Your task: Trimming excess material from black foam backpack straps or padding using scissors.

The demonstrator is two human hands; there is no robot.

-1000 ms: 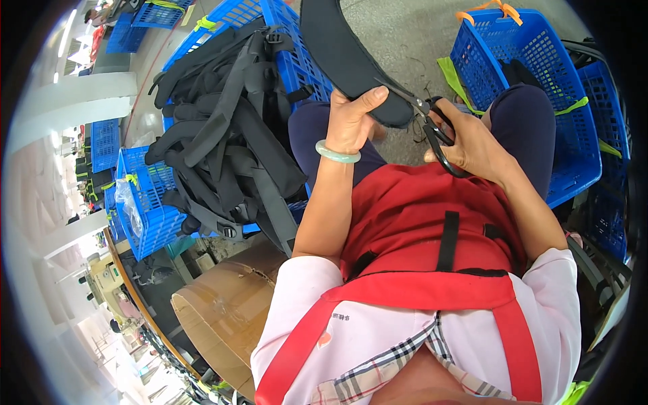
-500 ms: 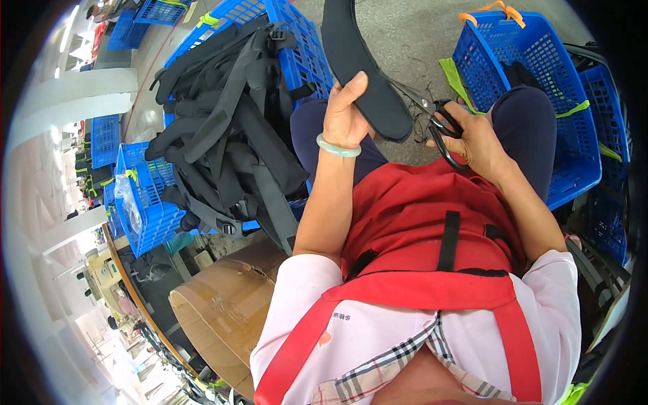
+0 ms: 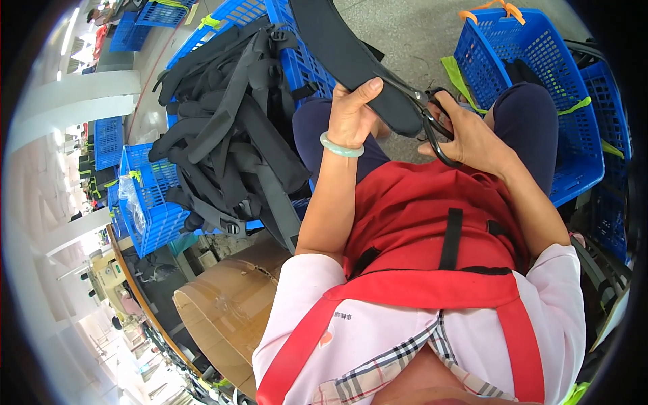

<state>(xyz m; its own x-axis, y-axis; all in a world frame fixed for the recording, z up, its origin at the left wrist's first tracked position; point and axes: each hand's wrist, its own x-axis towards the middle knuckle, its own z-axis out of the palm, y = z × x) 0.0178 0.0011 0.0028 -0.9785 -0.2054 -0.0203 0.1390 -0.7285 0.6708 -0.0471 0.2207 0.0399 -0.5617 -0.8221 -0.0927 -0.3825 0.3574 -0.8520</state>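
My left hand point(image 3: 353, 118) grips a padded black strap point(image 3: 341, 54) near its rounded lower end, thumb on top. The strap slants from the upper middle down toward my lap. Through the black handle loops of a pair of scissors point(image 3: 440, 128) go the fingers of my right hand point(image 3: 472, 138). The scissor blades point up and left and lie at the strap's right edge. Whether they touch the fabric I cannot tell. A pale green bangle point(image 3: 341, 146) circles my left wrist.
To the left, a blue crate point(image 3: 297, 47) is heaped with black padded straps point(image 3: 229, 135). Another blue crate point(image 3: 533, 50) with dark pieces inside stands on the right. A cardboard box point(image 3: 223, 297) sits at lower left, and a red apron point(image 3: 418, 209) covers my lap.
The strap has tilted further left at its upper end. My right hand has brought the scissors slightly left, with the blades now further up along the strap's edge.
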